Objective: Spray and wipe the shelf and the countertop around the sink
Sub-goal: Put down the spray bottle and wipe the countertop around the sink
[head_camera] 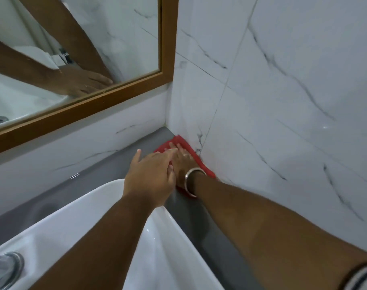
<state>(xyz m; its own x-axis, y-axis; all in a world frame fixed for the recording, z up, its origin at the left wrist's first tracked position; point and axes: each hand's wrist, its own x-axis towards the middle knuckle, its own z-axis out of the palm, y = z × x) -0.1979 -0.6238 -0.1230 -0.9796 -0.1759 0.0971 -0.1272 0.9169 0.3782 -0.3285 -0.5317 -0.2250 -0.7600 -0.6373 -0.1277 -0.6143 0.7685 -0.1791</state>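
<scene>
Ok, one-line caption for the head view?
Right hand presses a red cloth into the grey countertop corner beside the sink, left hand alongside.

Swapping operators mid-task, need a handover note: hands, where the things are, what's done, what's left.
Right hand: flat, fingers straight, pressing the red cloth onto the grey countertop in the back corner, against the tiled wall.
Left hand: open and holding nothing, over the right hand; I cannot tell if it touches.
Sink: just left of the cloth.
Spray bottle: not in view.
Done: wiping is under way at that corner; the surface does not show which parts are already wiped.
Left: probably the counter strips behind and beside the sink, plus the shelf, which is out of view.
</scene>
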